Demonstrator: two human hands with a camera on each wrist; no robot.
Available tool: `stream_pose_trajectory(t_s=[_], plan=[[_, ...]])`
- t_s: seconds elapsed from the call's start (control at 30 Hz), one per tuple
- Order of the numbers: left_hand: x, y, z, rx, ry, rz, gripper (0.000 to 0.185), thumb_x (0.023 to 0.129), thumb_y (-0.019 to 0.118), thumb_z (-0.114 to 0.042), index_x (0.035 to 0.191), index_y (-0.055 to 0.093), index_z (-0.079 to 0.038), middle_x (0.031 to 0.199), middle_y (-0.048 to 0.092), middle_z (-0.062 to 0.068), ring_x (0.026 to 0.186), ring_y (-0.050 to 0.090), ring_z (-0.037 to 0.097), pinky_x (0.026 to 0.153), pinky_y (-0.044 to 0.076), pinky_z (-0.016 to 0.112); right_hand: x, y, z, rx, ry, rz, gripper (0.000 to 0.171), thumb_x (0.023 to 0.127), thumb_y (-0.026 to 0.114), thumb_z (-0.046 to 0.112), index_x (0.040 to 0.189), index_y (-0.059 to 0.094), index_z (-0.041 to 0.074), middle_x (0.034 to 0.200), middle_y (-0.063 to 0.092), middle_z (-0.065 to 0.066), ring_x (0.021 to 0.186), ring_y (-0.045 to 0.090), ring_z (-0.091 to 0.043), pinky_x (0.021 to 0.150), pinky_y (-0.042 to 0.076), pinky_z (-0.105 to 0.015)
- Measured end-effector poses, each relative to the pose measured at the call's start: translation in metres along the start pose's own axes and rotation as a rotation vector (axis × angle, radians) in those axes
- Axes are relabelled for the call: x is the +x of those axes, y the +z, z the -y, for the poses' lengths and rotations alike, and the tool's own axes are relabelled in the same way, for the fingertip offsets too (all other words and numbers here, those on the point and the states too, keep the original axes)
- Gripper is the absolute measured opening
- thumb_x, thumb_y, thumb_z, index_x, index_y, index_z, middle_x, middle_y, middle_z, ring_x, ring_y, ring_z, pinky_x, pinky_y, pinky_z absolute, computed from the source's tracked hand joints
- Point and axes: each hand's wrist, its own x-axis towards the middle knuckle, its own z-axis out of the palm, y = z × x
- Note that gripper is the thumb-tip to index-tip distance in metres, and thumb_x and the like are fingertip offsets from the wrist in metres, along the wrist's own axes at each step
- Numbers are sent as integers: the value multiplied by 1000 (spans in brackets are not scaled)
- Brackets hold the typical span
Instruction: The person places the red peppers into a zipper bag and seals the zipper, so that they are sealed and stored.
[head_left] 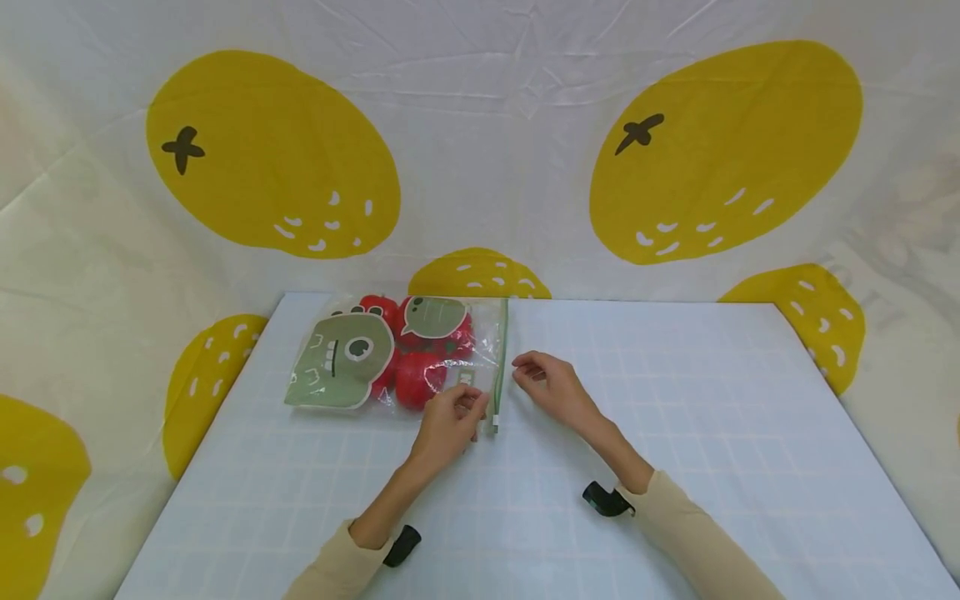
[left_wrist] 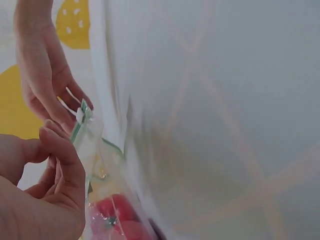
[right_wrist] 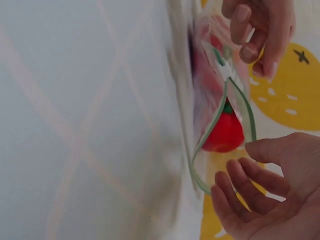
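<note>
Sleeved forearms enter at lower centre of the head view. Left hand pinches the zip bag at its near corner, beside the white slider. Right hand hovers just right of the green zipper edge, fingers loosely curled, holding nothing. Right wrist view alone shows the mouth gaping over red tomatoes. Gridded white table; orange-print cloth behind.

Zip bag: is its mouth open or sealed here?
Open: in the right wrist view, the zip bag's green edges gape apart, a tomato showing between them.
</note>
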Motion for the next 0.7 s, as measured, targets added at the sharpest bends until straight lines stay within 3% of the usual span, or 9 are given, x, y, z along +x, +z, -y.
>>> stream_pose_trajectory(t_s=[0.27,0.4,0.7], plan=[[-15,0,8,-132,-134,1,28,90,64,-35,92,65,-8,77,66,15,51,59,26,42,50,28,-13,5,5,-49,-10,18,23,91,64,14,109,64,1,102,67,-6,93,61,-17,86,52,-38],[-22,2,11,-183,-206,43,34,90,63,-37,90,66,-4,78,67,16,54,63,24,48,53,29,-20,8,9,-54,9,29,23,90,66,16,109,65,3,103,67,-4,95,62,-17,88,52,-39],[-29,9,16,-328,-289,123,41,92,61,-35,93,68,5,78,70,12,66,69,23,58,57,35,-32,14,18,-29,-4,41,21,88,68,16,106,65,5,97,67,-1,91,62,-15,85,53,-36]])
